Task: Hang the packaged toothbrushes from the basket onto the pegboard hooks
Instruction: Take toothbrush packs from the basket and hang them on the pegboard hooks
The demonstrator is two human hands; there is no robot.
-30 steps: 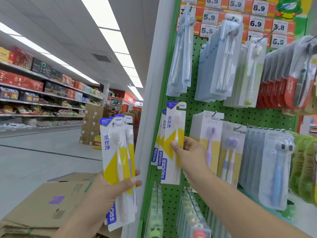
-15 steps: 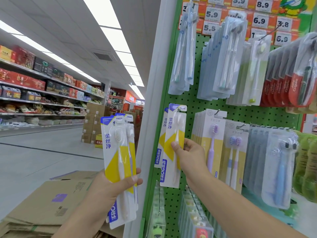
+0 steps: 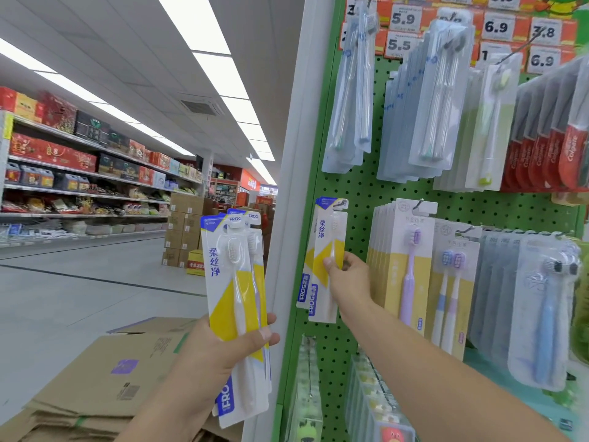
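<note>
Right hand (image 3: 345, 275) pinches an upright pack (image 3: 328, 260) at the hook (image 3: 341, 204), seemingly threaded already; left hand (image 3: 220, 349) grips spare packs (image 3: 234, 301), long axis vertical, left of the pegboard (image 3: 360, 189)

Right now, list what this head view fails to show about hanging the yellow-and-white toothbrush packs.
- Basket: nowhere in the frame.
- Hook tip: too small to tell whether the hanging yellow-and-white pack, pinched by the right hand, is fully on.
- Pack count in the left hand: front pack covers those behind.
</note>
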